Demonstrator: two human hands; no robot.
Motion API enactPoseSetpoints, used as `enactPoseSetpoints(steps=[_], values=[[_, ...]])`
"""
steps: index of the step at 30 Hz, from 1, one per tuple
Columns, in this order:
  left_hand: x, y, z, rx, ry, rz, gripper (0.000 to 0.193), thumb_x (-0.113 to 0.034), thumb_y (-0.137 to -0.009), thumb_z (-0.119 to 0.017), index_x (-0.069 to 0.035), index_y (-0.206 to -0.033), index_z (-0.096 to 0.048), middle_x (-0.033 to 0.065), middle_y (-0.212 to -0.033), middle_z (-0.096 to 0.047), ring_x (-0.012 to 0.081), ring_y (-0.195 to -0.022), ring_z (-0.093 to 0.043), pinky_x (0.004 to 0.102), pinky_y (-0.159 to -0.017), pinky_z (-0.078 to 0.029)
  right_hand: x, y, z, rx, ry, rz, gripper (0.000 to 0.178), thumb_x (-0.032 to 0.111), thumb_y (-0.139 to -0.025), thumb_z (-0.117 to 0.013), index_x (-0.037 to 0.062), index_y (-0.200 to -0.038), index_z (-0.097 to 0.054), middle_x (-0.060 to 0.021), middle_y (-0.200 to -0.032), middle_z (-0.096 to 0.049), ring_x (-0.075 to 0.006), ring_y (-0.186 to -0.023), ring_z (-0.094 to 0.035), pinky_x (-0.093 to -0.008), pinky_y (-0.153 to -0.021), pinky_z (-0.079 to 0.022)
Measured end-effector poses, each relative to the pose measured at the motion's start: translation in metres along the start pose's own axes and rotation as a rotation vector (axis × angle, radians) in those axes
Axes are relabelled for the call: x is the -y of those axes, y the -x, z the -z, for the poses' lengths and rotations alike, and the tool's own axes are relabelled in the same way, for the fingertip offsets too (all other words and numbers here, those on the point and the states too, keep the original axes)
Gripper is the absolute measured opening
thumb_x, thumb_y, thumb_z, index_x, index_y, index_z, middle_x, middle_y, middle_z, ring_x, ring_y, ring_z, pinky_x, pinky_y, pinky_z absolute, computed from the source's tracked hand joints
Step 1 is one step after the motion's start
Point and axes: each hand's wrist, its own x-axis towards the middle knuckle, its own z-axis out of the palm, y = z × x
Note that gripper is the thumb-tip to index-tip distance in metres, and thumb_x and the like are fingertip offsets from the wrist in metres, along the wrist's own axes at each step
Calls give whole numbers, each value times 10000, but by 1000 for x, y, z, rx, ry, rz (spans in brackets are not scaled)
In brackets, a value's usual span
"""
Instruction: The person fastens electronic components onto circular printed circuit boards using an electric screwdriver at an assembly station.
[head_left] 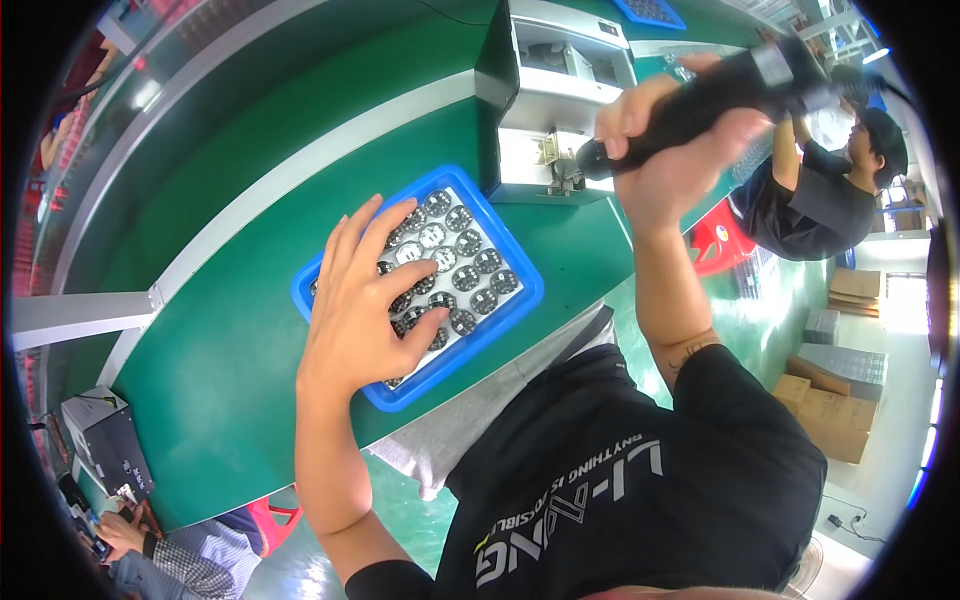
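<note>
My left hand (355, 310) lies over a blue tray (522, 252) with its fingers spread. The tray holds rows of round black parts (486, 261), a few of them with white tops (432, 236). Thumb and index finger rest among the parts, and the hand hides those on the left side. My right hand (670, 165) is wrapped round a black electric screwdriver (715, 95), slightly blurred, held up at the right. Its narrow end points left, close to the front of a silver and white box-shaped machine (505, 110) that looks like a screw feeder.
The green tabletop (220, 380) curves round in front of me. A dark box (108, 440) stands at its left end, near another person's hands (125, 530). At the right a co-worker (825, 190) in black sits by a red stool (722, 240). Cardboard boxes (825, 415) stand behind.
</note>
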Motion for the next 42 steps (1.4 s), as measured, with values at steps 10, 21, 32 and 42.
enactPoseSetpoints(steps=[10, 21, 32, 42], values=[[0, 3, 0, -2, 14, 1, 330, -175, -627, -795, -60, -936, -773, 150, -1402, -521, 420, -1347, -430, 571, -1128, -322, 9, 17, -25, 132, -56, -208, 779, 817, -910, -261, 116, -1210, -421, -62, -599, -457, -179, -440, -424, -352, -503, -396], [-1, 3, 2, 5, 18, 13, 332, -183, -631, -797, -48, -933, -776, 164, -1384, -522, 416, -1347, -424, 567, -1136, -317, -32, 60, -72, 291, -123, -270, 843, 839, -849, -383, 96, -1245, -359, -80, -606, -505, -182, -449, -491, -324, -504, -448], [0, 3, 2, 8, 16, 19, 339, -191, -632, -793, -50, -940, -776, 169, -1364, -533, 413, -1346, -427, 571, -1138, -315, -39, 67, -75, 378, -163, -270, 806, 760, -891, -463, 35, -1225, -351, -98, -618, -523, -169, -470, -510, -285, -482, -448], [-1, 4, 0, 2, -6, 27, 315, -203, -647, -786, -83, -938, -778, 130, -1390, -515, 401, -1360, -411, 578, -1151, -301, -45, 74, -82, 434, -257, -271, 724, 622, -900, -623, 3, -1196, -391, -102, -636, -562, -143, -470, -508, -265, -463, -436]])
